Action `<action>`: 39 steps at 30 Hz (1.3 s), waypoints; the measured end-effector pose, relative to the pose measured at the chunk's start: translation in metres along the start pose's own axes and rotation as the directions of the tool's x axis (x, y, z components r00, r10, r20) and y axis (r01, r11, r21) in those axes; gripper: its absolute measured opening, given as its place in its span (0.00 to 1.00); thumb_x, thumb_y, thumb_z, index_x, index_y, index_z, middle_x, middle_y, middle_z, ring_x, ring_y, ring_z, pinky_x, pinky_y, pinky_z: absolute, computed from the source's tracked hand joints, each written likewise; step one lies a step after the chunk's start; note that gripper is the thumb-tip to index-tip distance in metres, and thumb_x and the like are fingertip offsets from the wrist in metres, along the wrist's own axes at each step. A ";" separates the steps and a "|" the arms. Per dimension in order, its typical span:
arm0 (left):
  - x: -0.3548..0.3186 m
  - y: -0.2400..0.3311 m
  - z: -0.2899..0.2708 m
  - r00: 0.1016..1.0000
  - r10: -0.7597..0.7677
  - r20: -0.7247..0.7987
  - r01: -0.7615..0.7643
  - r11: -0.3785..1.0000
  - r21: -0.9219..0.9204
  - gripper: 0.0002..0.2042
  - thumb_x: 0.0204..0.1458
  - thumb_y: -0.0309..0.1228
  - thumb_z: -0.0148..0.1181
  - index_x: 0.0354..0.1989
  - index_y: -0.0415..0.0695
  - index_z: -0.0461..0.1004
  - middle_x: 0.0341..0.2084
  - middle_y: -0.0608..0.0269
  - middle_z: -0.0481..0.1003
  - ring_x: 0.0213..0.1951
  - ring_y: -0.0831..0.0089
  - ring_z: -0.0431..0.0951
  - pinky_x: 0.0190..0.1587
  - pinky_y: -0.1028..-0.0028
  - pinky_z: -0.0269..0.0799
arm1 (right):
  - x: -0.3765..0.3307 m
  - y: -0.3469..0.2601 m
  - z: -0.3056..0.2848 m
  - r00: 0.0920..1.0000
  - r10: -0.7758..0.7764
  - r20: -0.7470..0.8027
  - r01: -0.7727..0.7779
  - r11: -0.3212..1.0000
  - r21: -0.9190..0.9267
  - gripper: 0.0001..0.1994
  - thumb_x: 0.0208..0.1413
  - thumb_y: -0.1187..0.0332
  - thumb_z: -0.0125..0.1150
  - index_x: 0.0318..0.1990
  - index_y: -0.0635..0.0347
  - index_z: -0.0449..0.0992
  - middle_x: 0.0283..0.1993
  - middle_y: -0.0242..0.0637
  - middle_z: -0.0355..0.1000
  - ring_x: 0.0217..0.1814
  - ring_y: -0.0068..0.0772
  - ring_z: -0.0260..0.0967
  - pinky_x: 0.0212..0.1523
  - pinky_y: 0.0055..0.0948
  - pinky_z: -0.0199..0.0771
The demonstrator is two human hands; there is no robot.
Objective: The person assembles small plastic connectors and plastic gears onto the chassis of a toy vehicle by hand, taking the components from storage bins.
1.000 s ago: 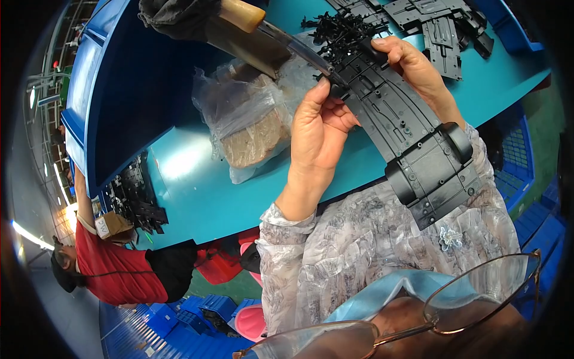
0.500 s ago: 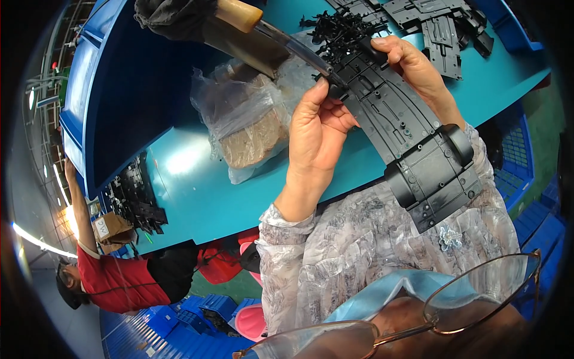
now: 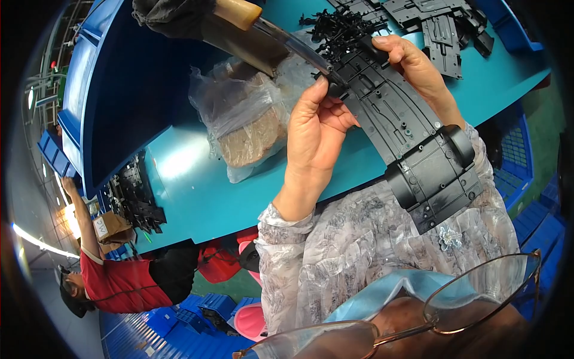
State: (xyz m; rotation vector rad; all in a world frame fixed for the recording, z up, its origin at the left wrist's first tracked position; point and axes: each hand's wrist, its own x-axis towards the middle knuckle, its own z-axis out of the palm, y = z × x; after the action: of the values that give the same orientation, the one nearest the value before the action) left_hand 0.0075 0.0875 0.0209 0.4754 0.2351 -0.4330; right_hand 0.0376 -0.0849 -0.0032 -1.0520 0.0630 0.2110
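Observation:
A long black moulded plastic chassis (image 3: 391, 116) is held up at a tilt, its near end with two rounded wheel-arch shapes close to my clothing. My left hand (image 3: 314, 134) pinches its far left edge between thumb and curled fingers. On the far right corner my right hand (image 3: 421, 72) has its thumb on top, the other fingers partly hidden beneath. A metal rod (image 3: 293, 46) with a yellow handle (image 3: 239, 12) points at the chassis beside my left thumb; whether it touches cannot be made out. Small black plastic parts (image 3: 344, 33) lie piled just beyond.
A block in a clear plastic bag (image 3: 245, 125) lies on the teal table (image 3: 185, 197). A large blue bin (image 3: 89, 102) stands at the left, and more black chassis (image 3: 442, 48) lie far right. A co-worker in red (image 3: 128, 284) holds a blue crate (image 3: 54, 152).
My hands and the chassis stay almost still. At the left, the co-worker's arm has shifted and a blue crate has come into sight by their hand.

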 end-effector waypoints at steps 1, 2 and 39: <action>0.000 0.001 0.000 1.000 -0.002 0.003 0.002 1.000 -0.001 0.10 0.48 0.32 0.49 0.31 0.37 0.67 0.22 0.56 0.71 0.22 0.67 0.72 0.23 0.69 0.71 | 0.000 0.000 0.001 1.000 0.000 0.001 0.000 1.000 0.000 0.08 0.49 0.68 0.48 0.35 0.55 0.72 0.21 0.15 0.59 0.18 0.03 0.52 0.13 0.05 0.49; 0.000 0.001 0.000 1.000 -0.006 0.006 0.006 1.000 -0.004 0.10 0.48 0.32 0.49 0.31 0.37 0.67 0.23 0.56 0.71 0.22 0.67 0.72 0.24 0.69 0.71 | 0.000 -0.001 0.002 1.000 0.009 -0.016 -0.010 1.000 -0.004 0.08 0.48 0.67 0.48 0.35 0.54 0.72 0.20 0.14 0.58 0.18 0.03 0.51 0.13 0.05 0.48; -0.028 0.000 -0.025 0.986 0.165 0.002 -0.154 0.917 0.368 0.08 0.49 0.29 0.46 0.30 0.36 0.66 0.22 0.57 0.71 0.22 0.71 0.71 0.24 0.73 0.70 | 0.016 0.000 -0.001 0.855 0.266 0.446 -0.219 0.963 -0.155 0.09 0.43 0.65 0.54 0.19 0.56 0.65 0.12 0.23 0.58 0.08 0.12 0.52 0.05 0.12 0.44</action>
State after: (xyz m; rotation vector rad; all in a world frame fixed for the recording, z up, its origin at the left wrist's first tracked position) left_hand -0.0201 0.1095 0.0079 0.8636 0.1411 -0.3094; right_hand 0.0530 -0.0832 -0.0060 -1.0666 -0.2523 0.7003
